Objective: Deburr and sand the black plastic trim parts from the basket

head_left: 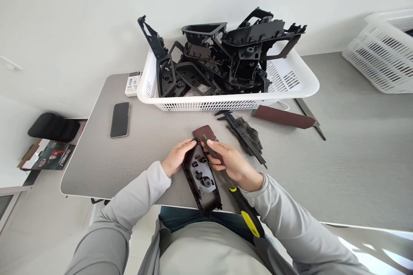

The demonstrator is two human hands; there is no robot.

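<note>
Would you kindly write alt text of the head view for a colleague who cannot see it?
A person's left hand steadies a black plastic trim panel on a grey table while the right hand grips a yellow-handled file at its edge. Behind, a white basket holds more black parts.

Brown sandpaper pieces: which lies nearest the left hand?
The small brown abrasive sheet past the left hand; the long brown strip lies farther off, near the white plastic basket.

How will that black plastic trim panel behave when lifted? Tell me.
The black plastic trim panel is probably stiff, given its ribbed moulded frame, and likely light for its size, since it looks thin-walled and open. Its raised tabs might snap if knocked.
</note>
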